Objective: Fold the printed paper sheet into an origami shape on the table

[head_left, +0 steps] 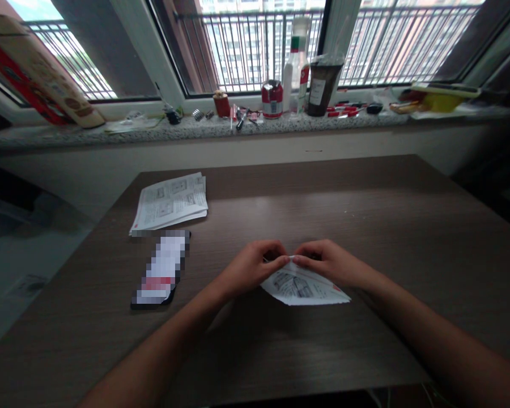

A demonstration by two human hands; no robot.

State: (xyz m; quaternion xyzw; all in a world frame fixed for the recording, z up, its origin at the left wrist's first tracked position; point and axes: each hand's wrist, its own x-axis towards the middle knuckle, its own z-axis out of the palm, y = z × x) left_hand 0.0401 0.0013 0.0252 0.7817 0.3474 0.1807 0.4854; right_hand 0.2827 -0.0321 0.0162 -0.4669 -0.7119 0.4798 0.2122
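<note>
A folded sheet of printed paper [300,285] is held between my two hands, above the brown table. My left hand [259,260] pinches its upper edge between thumb and fingers. Close beside it, my right hand [329,260] pinches the same edge, the two thumbs almost meeting. Dark drawings and text show on the side facing me, which comes to a point at the lower right. The fingertips behind the paper are partly hidden.
Left on the table [386,238] lie several printed sheets [172,198] and a phone [161,269] with a blurred screen. Along the windowsill [153,133] stand a red can [272,99], a bottle [297,73], a dark drink cup [323,85] and small tools.
</note>
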